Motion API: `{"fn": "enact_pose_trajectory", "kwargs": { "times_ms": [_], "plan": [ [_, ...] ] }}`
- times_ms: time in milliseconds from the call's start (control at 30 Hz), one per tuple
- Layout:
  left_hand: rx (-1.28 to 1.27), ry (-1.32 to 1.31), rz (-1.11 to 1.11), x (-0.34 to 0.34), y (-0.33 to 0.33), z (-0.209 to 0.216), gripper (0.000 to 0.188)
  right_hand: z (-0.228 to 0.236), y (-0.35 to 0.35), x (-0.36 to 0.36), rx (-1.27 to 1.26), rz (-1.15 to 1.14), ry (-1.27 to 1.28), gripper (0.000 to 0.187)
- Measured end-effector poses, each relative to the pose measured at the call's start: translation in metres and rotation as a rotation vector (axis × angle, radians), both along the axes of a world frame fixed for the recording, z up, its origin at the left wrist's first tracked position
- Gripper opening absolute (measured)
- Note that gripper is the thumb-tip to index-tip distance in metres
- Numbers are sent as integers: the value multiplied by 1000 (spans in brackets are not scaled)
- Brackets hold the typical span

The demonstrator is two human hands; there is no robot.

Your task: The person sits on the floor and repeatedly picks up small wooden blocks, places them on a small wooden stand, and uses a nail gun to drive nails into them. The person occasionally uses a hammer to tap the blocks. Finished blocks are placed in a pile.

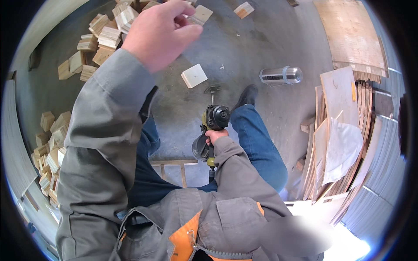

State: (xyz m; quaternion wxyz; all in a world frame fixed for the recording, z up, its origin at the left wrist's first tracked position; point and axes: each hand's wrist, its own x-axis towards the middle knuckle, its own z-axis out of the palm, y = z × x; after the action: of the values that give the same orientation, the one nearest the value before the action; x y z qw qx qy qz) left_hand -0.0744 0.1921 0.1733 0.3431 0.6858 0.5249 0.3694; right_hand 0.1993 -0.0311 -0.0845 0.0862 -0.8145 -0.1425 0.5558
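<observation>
My left hand [163, 35] is raised at the upper left, its thumb apart from the curled index finger, with nothing visible between them. Beyond its fingertips lies a flat wooden block [201, 15], and I see no contact with it. Between my knees, my right hand [215, 135] is closed around the handle of a yellow and black coil nail gun [217, 116]. The gun's round magazine [200, 147] shows left of the grip. Past the gun, what looks like a hammer [212, 90] lies on the floor, partly hidden. A squarish wooden block [194, 75] rests farther off.
Wooden blocks lie heaped at the far left [109, 37] and near left [54, 139]. A steel flask [281, 75] lies on its side at the right. Plywood sheets [352, 35] and stacked boards [339, 91], with a white cloth or bag [344, 150], line the right side.
</observation>
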Motion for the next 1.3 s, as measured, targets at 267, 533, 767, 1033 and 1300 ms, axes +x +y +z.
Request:
{"fn": "enact_pose_trajectory", "kwargs": {
  "times_ms": [267, 533, 767, 1033, 1300],
  "plan": [
    [-130, 259, -84, 7, 3, -47, 38, -4, 2, 22, -53, 5, -11, 25],
    [-328, 664, -267, 39, -5, -127, 42, 4, 21, 38, -89, -32, 49, 17],
    [-393, 783, -325, 82, -17, -212, 57, -8, 19, 38, -101, 83, 55, 17],
    [-346, 715, -291, 116, -27, -283, 63, -6, 17, 37, -30, 197, -23, 24],
    [-162, 738, -261, 124, -21, -322, 53, 4, 19, 26, -8, 153, -21, 34]
  ]
}}
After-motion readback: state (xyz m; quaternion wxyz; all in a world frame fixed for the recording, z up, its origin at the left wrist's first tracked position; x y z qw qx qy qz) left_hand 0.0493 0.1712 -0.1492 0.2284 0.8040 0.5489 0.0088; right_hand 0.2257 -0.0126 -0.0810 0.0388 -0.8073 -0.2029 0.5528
